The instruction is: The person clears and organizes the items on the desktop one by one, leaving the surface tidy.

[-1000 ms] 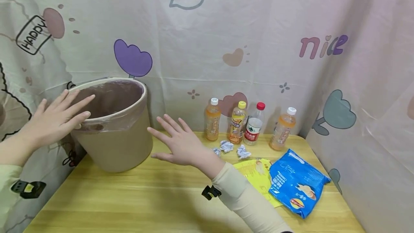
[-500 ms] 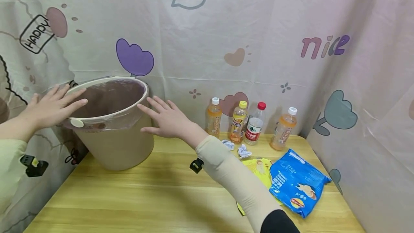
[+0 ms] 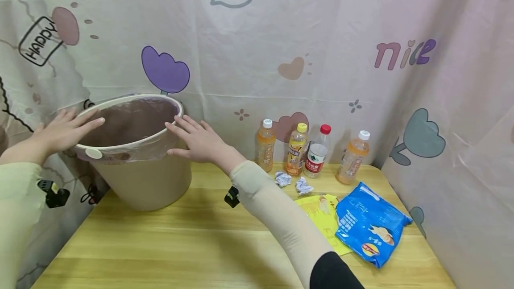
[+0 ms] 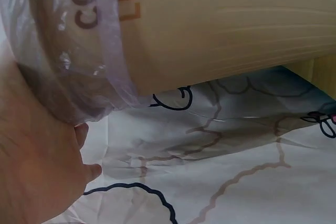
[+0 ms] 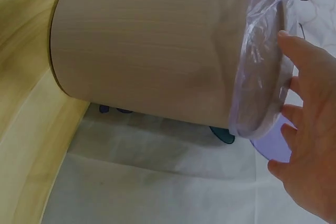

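Observation:
A beige bin with a clear plastic liner folded over its rim stands upright at the table's left. My left hand lies at the rim's left side, its fingers spread and fairly straight; in the left wrist view the hand is against the liner. On the other side, my right hand has its fingers extended at the right of the rim. The right wrist view shows that hand beside the lined rim, the thumb or a finger at its edge. Neither hand grips anything visible.
Three bottles, capped white, yellow and red, stand at the back, with another white-capped bottle to their right. Crumpled paper balls, a yellow packet and a blue packet lie before them. A printed curtain hangs behind.
My right hand has moved left and up from the table's middle to the bin's right rim. My left hand has lowered slightly at the left rim. The bin has barely shifted.

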Tool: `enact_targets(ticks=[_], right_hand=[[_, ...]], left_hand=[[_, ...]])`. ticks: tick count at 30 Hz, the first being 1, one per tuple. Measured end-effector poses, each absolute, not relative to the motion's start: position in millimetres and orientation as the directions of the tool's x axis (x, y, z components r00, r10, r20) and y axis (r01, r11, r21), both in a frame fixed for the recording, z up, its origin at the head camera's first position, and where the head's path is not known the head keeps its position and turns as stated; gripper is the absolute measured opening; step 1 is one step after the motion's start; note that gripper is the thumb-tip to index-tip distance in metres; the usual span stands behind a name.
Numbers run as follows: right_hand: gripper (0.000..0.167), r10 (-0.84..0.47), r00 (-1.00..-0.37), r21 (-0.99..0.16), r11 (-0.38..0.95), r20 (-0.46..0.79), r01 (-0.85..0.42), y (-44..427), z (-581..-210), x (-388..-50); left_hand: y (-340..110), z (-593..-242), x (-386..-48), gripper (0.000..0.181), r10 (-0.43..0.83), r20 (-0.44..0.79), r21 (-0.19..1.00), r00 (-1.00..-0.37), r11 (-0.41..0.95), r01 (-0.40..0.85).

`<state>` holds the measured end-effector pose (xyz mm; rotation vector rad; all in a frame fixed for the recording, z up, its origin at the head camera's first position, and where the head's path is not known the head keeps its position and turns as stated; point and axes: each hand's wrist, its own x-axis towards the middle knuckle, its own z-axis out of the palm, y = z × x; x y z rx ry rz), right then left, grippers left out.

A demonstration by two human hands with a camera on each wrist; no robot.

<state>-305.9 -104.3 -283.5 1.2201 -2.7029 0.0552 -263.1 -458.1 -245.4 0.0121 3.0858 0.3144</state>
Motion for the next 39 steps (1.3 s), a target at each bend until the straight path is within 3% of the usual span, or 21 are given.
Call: enact_targets(ticks=[8,17,39], right_hand=[[0.074,-0.712,-0.681,0.057,0.697,0.172,-0.715,-112.8,-289.8,-307.9],[0.072,-0.689,-0.697,0.074,0.72,0.199,-0.69,-112.0,-291.7,-298.8],[0.072,-0.654,-0.684,-0.023,0.717,0.323,-0.696,-66.1,-298.7,-282.2]], left_hand=[[-458.9,-255.1,-258.0,0.075,0.017,-0.037,0.303,-0.999,0.953,0.005],[-458.6,-255.9,-254.6,0.08,0.021,-0.073,0.276,-0.997,0.961,0.0],[-411.3,-245.8,-254.0,0.085,0.022,-0.065,0.224,-0.998,0.975,0.007]])
